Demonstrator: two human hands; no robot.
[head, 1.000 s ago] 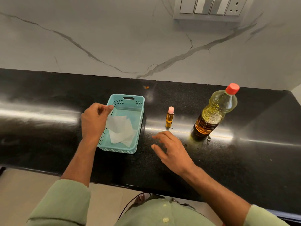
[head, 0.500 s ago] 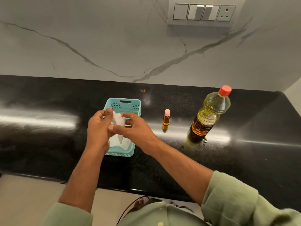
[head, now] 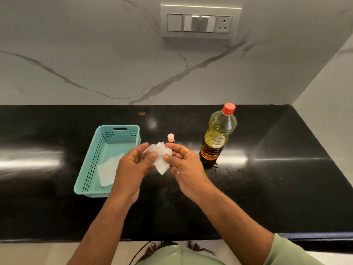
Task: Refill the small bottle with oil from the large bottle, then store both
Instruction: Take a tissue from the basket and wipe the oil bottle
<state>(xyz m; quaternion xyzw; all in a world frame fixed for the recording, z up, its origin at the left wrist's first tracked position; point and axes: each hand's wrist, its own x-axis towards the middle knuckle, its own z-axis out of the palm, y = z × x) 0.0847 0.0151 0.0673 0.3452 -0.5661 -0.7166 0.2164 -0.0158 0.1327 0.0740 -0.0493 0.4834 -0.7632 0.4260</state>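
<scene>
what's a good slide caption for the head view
Both hands hold a tissue above the counter.

Teal basket, black counter (speckled), white tissue.

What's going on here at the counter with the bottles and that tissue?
A person stands at a black counter holding a white tissue between both hands: the left hand and the right hand each pinch it above the countertop. The small bottle with the pink cap and the large oil bottle with the red cap both stand capped and untouched behind the hands. A teal basket to the left holds more tissue. No pouring has begun.
</scene>
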